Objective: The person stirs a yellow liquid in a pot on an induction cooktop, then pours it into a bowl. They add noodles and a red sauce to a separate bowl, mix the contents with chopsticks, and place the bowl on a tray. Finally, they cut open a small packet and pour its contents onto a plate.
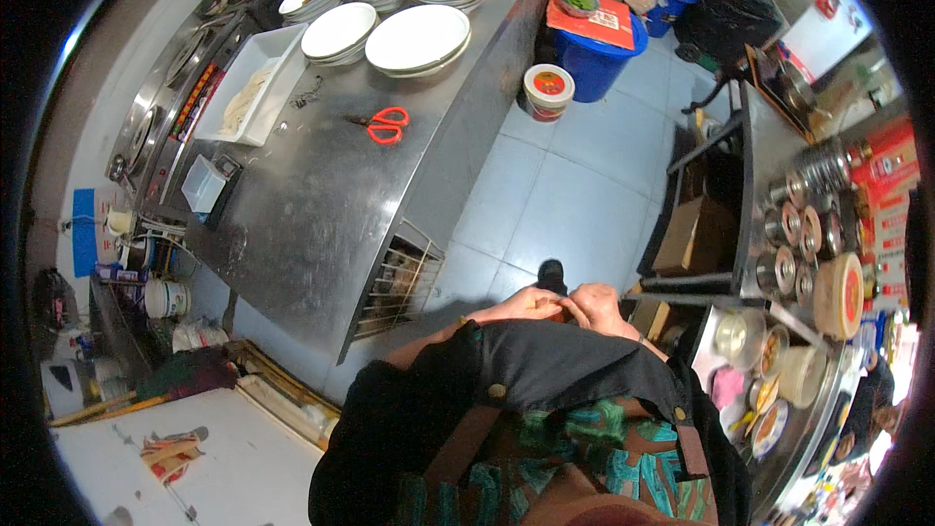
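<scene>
My left hand and my right hand meet in front of my chest, just past the bib of a black apron. Their fingers are bent and touch each other. A small orange-red patch shows below the fingertips, but I cannot tell whether it is something held. To the left stands a stainless steel worktable. On it lie scissors with red handles, apart from both hands. Stacks of white plates rise at its far end, beside a white plastic tub holding pale noodle-like strands.
Ahead, a blue barrel and a lidded bucket stand on the tiled floor. On my right, a metal table carries steel canisters. Food containers sit nearer. A wire rack is under the worktable.
</scene>
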A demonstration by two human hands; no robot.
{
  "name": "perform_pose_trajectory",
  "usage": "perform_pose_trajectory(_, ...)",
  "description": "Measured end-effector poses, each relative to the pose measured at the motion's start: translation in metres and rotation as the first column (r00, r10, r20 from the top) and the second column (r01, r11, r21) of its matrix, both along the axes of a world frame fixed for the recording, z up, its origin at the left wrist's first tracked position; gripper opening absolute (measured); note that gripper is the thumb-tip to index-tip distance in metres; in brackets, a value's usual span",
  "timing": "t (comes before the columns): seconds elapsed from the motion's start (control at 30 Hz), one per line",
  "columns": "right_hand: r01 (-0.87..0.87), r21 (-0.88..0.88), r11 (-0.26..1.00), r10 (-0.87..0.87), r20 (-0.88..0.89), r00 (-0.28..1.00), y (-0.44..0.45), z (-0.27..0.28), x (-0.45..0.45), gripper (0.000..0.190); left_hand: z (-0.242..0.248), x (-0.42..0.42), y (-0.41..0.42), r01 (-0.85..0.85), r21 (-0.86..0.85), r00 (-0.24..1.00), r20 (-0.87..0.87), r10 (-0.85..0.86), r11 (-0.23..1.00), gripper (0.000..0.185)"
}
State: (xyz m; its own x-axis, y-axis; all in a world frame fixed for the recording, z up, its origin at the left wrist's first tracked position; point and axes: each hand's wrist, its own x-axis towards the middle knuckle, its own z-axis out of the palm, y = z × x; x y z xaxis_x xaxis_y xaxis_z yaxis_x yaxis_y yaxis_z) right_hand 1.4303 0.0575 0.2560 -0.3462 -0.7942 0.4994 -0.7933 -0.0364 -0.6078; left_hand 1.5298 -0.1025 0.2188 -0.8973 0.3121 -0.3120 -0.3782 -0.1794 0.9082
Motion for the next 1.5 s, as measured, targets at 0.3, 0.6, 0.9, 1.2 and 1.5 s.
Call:
perform_pose_trajectory(0.3, -0.257, -0.018, 0.966, 0.258, 0.05, 0.965, -0.087, 0.0, -0.154, 0.015, 0.009, -0.12, -0.068, -0.209, -0.047, 0.971, 0.104, 0.213, 0.977, 0.026)
perform_pose_trajectory(0.6, -0.039, 0.192, 0.981, 0.011, 0.145, 0.989, -0.166, -0.014, -0.294, 0.01, 0.012, -0.136, -0.154, -0.559, -0.404, 0.81, -0.075, 0.582, 0.724, 0.034)
perform_pose_trajectory(0.9, -0.019, 0.447, 0.895, 0.056, -0.068, 0.996, -0.254, -0.027, -0.395, 0.017, 0.027, -0.143, -0.243, -0.852, -0.225, 0.513, -0.189, 0.837, 0.472, 0.032)
perform_pose_trajectory(1.2, 0.094, 0.316, 0.944, -0.018, -0.236, 0.972, -0.401, 0.007, -0.526, 0.03, -0.003, -0.146, -0.24, -0.995, 0.045, -0.087, 0.102, 0.991, -0.091, 0.031)
perform_pose_trajectory(1.5, -0.039, 0.001, 0.999, 0.039, -0.176, 0.984, -0.627, 0.081, -0.667, 0.023, -0.018, -0.218, -0.185, -0.774, 0.017, -0.603, 0.285, 0.745, -0.633, 0.029)
